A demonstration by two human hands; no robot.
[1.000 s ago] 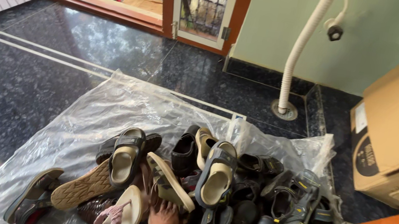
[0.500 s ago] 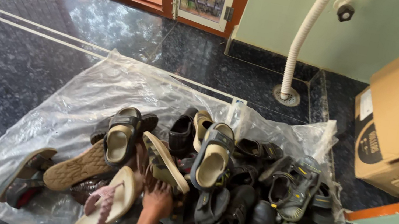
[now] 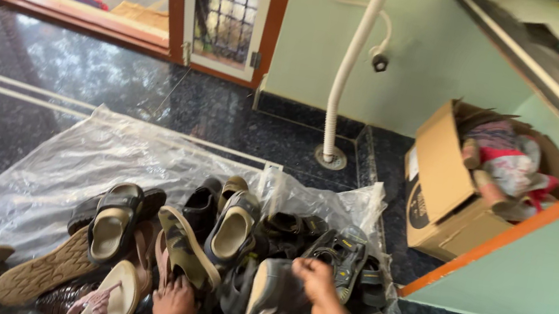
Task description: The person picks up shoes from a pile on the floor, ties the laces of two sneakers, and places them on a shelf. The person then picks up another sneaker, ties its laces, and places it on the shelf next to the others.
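A pile of sandals, slippers and dark shoes point(image 3: 236, 226) lies on a clear plastic sheet point(image 3: 55, 171) spread over the dark floor. My right hand point(image 3: 315, 282) grips a dark grey shoe point(image 3: 274, 294), raised on its side above the middle of the pile. My left hand point(image 3: 172, 307) is lower, with its fingers pushed in among the footwear at the foot of a patterned flip-flop point(image 3: 185, 248); what it grips is hidden. A beige and black strapped sandal point(image 3: 111, 223) and an upturned tan sole point(image 3: 40, 276) lie to its left.
An open cardboard box point(image 3: 437, 177) holding cloth things stands at the right, under an orange-edged green shelf point(image 3: 510, 236). A white pipe point(image 3: 350, 62) runs down the green wall into a floor drain. A glazed door with a wooden frame point(image 3: 226, 2) stands open at the back.
My right hand rose from the bottom edge and took hold of the dark grey shoe, lifting it. My left hand stays low in the pile. The view swung to the right and up.
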